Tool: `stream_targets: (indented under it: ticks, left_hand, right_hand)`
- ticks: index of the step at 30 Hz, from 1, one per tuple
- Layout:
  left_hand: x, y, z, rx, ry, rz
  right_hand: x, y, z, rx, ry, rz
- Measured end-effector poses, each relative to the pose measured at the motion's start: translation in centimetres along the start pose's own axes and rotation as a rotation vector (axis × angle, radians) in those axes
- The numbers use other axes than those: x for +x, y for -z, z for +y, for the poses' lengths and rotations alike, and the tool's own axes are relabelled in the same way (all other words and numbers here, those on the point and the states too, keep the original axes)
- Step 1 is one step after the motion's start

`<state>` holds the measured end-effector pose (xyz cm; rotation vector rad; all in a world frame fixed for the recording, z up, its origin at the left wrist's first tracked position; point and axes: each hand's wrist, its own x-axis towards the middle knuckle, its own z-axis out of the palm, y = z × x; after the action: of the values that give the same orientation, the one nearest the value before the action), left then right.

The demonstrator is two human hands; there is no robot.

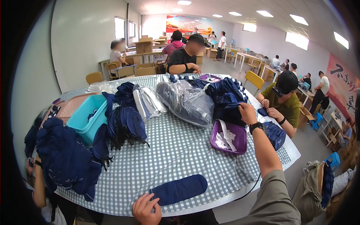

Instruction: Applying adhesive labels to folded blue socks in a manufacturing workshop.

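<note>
A flat navy sock (180,189) with a rounded end lies on the checked tablecloth near the front edge. My left hand (147,208) rests at its left end, fingers stretched out and touching its edge. Farther off to the right, my right hand (248,113) is closed on the edge of navy cloth at a pile of navy socks (228,99). What exactly lies between those fingertips is partly hidden. Just below that hand is a purple tray (240,147) holding white paper strips (226,137).
A clear plastic bag (185,103) of dark items lies mid-table. At left are a turquoise bin (88,116), navy pouches with cords (127,125) and a navy cloth heap (67,157). Co-workers sit across (191,56) and at right (287,97); another's arm (38,183) is at left.
</note>
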<state>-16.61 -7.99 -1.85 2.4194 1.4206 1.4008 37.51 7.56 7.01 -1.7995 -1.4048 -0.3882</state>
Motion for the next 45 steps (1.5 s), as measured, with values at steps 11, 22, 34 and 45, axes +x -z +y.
stream_targets:
  ticks: [11, 22, 34, 45]
  left_hand:
    - [-0.3, 0.0, -0.3, -0.001, 0.023, -0.013]
    - [-0.6, 0.0, -0.5, -0.013, 0.046, -0.019]
    - [-1.6, -1.3, -1.3, -0.06, 0.116, -0.026]
    - [1.3, 4.3, 6.4, -0.581, -0.154, 0.117]
  right_hand:
    - [3.0, 1.2, -3.8, -0.24, 0.125, 0.268]
    - [6.6, 4.9, -7.3, 0.343, -0.228, 0.079]
    - [-4.1, 10.1, -17.8, 0.701, -0.056, 0.032]
    - [-26.6, 8.8, -32.5, 1.126, -0.287, -0.243]
